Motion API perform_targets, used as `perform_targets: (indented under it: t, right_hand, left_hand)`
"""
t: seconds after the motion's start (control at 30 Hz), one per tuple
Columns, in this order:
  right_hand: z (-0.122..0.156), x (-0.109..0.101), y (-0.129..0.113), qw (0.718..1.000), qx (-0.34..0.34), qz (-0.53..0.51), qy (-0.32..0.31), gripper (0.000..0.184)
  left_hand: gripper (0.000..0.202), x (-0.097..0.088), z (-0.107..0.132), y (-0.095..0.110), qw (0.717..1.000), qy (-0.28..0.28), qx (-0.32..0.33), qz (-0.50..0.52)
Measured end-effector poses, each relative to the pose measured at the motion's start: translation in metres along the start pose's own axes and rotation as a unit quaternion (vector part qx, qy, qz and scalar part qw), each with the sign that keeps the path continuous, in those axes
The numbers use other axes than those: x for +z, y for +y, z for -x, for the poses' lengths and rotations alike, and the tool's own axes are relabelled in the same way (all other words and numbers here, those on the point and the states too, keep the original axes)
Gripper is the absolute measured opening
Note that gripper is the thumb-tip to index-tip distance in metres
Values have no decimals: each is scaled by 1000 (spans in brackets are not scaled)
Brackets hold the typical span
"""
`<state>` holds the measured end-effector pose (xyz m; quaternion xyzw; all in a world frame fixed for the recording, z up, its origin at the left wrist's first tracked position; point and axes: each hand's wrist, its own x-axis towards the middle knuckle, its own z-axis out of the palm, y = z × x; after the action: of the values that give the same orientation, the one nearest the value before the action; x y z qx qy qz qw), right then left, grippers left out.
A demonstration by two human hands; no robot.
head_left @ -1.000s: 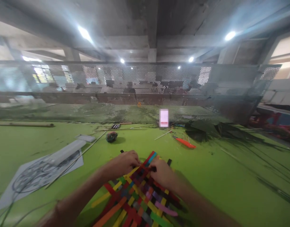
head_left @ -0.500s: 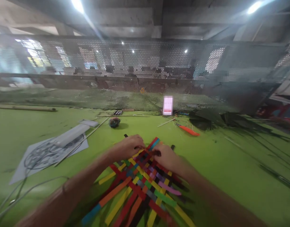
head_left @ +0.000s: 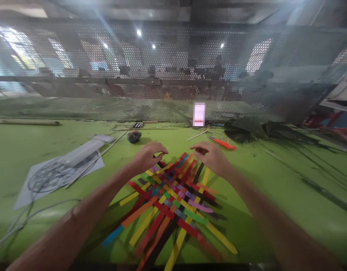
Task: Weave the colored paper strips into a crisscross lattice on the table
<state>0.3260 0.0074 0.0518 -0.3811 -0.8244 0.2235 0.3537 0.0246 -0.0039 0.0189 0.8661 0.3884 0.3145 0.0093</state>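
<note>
A woven mat of coloured paper strips [head_left: 173, 195] lies on the green table [head_left: 275, 180] in front of me, with loose strip ends fanning toward me. My left hand [head_left: 149, 156] hovers just above the mat's far left corner, fingers loosely curved, holding nothing. My right hand [head_left: 213, 158] hovers above the far right corner, fingers stretched toward the left, also holding nothing. Neither hand touches the strips. Both forearms reach in from the bottom of the view.
A paper sheet with a circular drawing [head_left: 57, 175] and a thin stick lie at the left, with a wire [head_left: 20, 222] nearer me. Behind the mat are a dark ball [head_left: 133, 136], an orange-handled tool [head_left: 222, 143] and dark leaves [head_left: 246, 131]. A perforated metal screen [head_left: 173, 75] backs the table.
Both hands have lifted off the mat's far edge, let go of the strips and moved apart. The view has tilted down, so more of the mat shows.
</note>
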Motion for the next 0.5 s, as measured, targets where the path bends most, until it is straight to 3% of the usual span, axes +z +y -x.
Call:
perform_targets:
  t: [0.17,0.5]
  right_hand:
    - [-6,-12,16,999,6,15,35,22]
    - [-4,7,14,1000,3,27,11,21]
  left_hand:
    - [19,3,1,0,1000,-24,10,16]
    - [21,10,2,2,995,-85,33,43]
